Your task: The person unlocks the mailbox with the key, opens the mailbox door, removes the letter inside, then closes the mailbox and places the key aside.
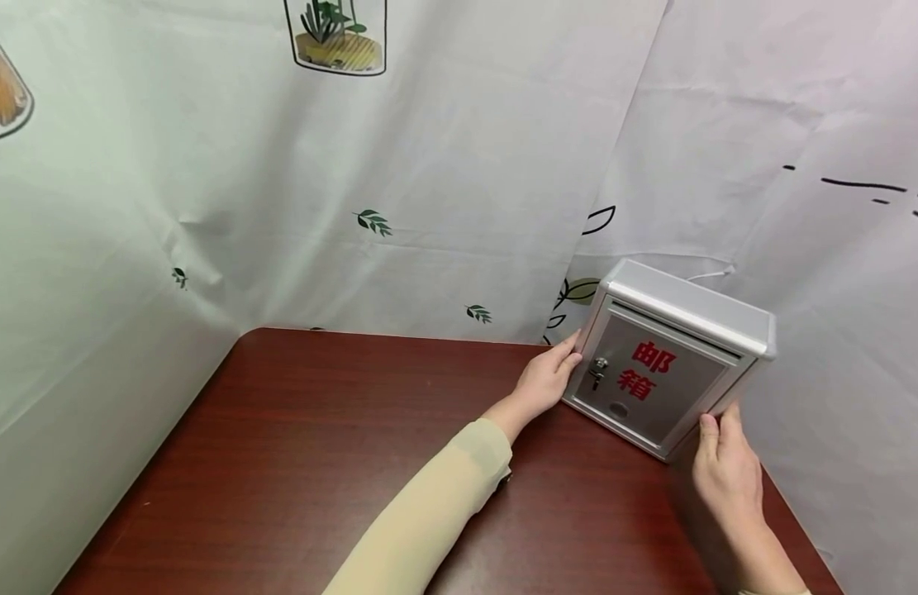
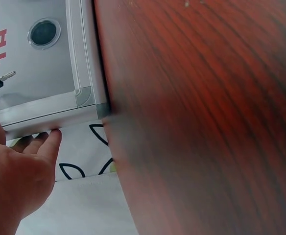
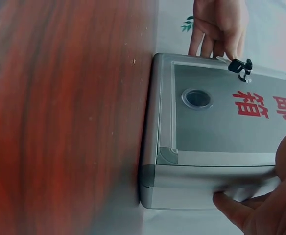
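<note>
A silver metal mailbox (image 1: 677, 372) with red Chinese characters on its grey front stands at the table's far right corner. Its lock, with keys (image 1: 596, 373) hanging from it, is on the left of the front panel, and a small round window (image 3: 198, 99) lies near the bottom. My left hand (image 1: 542, 382) grips the left side, thumb toward the front edge and fingers along the side wall. On the opposite side my right hand (image 1: 730, 473) holds the lower right edge, its thumb at the front. In the right wrist view the bottom meets the tabletop.
The dark red-brown wooden table (image 1: 317, 463) reaches back to a white printed curtain (image 1: 429, 165) hanging behind it. More of this cloth (image 1: 838, 330) hangs close along the right side, just behind the mailbox. A thin white cord (image 1: 707, 274) shows behind the mailbox top.
</note>
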`<state>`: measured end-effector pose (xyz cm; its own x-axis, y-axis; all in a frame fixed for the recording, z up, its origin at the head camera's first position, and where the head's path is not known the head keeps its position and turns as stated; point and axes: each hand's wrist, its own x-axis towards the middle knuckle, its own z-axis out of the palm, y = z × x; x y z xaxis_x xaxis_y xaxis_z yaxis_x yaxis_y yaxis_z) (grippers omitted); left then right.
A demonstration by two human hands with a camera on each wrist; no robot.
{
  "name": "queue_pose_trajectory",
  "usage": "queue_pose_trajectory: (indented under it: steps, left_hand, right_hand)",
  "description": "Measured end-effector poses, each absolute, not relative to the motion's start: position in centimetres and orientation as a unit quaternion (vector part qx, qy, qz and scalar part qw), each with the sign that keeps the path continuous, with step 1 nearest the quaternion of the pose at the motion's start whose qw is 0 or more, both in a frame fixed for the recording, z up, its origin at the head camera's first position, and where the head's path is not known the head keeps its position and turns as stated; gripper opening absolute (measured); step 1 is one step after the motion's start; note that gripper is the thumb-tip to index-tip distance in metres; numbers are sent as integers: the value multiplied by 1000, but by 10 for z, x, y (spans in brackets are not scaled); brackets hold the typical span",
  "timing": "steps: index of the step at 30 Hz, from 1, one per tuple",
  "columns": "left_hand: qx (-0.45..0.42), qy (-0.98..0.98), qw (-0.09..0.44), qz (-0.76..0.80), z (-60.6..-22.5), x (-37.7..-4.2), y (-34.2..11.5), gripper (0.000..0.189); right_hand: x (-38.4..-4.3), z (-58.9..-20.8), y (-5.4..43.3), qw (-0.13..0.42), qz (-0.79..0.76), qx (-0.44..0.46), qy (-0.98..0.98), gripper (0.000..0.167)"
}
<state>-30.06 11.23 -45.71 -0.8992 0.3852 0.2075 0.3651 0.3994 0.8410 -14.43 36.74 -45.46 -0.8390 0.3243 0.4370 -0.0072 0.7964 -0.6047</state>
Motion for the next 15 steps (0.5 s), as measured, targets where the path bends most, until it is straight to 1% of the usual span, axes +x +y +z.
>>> queue_pose_trajectory:
  steps: [3, 8, 12, 15]
  left_hand:
    - [220, 835, 6, 504, -458, -299, 109, 54]
    - [211, 836, 5, 506, -458, -294, 101, 54]
    - [208, 835, -1, 510, -459, -291, 94, 53]
    - [205, 834, -7, 512, -460, -289, 89, 54]
  right_hand:
    - [-144, -455, 365, 276, 311, -83, -906, 46]
    - [-146, -455, 360, 290, 314, -74, -901, 27]
    - [-147, -455, 356, 292, 322, -68, -898, 25]
    - [-147, -456, 353, 289, 328, -63, -897, 31]
